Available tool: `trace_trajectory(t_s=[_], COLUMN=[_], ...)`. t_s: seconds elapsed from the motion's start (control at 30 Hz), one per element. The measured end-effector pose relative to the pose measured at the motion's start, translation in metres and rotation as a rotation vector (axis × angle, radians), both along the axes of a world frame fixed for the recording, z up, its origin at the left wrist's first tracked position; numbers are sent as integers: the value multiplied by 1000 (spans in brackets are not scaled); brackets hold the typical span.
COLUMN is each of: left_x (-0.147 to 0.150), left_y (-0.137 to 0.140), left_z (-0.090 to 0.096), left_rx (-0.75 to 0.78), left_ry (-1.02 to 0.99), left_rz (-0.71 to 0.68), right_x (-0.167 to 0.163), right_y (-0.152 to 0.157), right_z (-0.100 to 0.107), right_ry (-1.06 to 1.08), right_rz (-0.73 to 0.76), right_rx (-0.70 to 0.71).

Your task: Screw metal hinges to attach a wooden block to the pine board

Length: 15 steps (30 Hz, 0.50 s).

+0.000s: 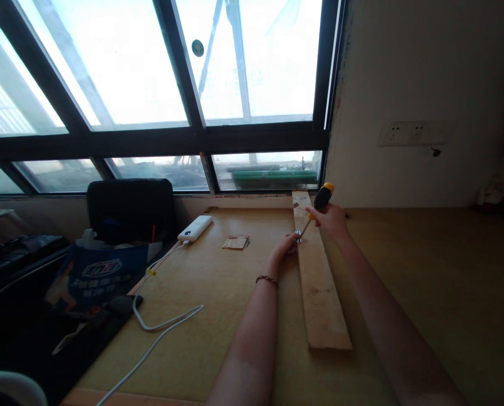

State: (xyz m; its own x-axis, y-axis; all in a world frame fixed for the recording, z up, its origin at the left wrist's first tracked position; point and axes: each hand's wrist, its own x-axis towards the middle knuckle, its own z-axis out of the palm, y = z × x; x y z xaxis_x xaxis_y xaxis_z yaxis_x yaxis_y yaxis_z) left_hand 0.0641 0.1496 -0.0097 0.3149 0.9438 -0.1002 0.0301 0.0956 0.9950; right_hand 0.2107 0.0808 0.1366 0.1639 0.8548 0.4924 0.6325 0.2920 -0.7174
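Note:
A long wooden board [322, 299] lies on the table, its far end close to the window wall. My right hand [331, 219] is closed around a screwdriver [323, 196] with a black and yellow handle. The screwdriver is tilted, and its shaft runs down to a small shiny metal piece [298, 235] at the board's left edge. My left hand [286, 246] has its fingers closed on that metal piece, against the board's side. The piece is too small to make out its exact kind, and the fingertips partly hide it.
On the wooden table [252, 293], left of the board, lies a small stack of flat pieces [235, 242]. A white power bank [195, 228] with a white cable [167, 326] rests near the left edge. Beyond that edge stand a black chair [130, 203] and a blue bag [104, 276].

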Motion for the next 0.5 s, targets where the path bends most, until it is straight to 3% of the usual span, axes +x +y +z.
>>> trace_trajectory(t_s=[0.17,0.5], left_x=[0,0], left_y=[-3,-1], left_z=[4,-3], left_rx=[6,30], left_ry=[-36,-84], left_rz=[-12,-13], right_x=[0,2], right_y=[6,-1], right_z=[-5,6], right_ry=[64,593], right_rz=[-31,414], right_rx=[60,-125])
